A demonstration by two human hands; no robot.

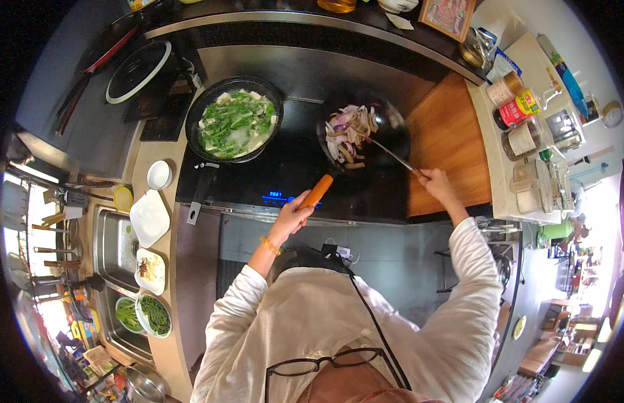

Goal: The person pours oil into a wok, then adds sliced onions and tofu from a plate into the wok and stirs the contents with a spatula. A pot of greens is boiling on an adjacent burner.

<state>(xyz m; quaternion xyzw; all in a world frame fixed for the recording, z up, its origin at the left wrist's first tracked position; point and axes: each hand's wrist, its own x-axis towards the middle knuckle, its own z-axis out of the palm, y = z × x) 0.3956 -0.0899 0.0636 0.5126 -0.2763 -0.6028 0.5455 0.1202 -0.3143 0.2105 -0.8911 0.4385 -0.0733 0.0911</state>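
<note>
My left hand [290, 216] is closed round the orange-brown wooden handle [317, 192] of a dark wok [392, 121]. In my right hand [435, 184] is the grip of a metal cooking spatula [392, 155], whose far end lies among the food in that wok. Sliced purple onion [348, 121] and brownish strips [349, 155] lie together at the wok's left side. To the left on the black cooktop [286, 151] stands a black pan [191, 121], holding leafy greens and pale cubes in cloudy liquid [236, 123].
A wooden board [450, 151] and a shelf edge with a red-labelled bottle [516, 110] and jars are at the right. Left are a white bowl [159, 175], an empty white plate [149, 217], a plate with chopped bits [150, 272], bowls of greens [154, 316] and a sink [118, 247].
</note>
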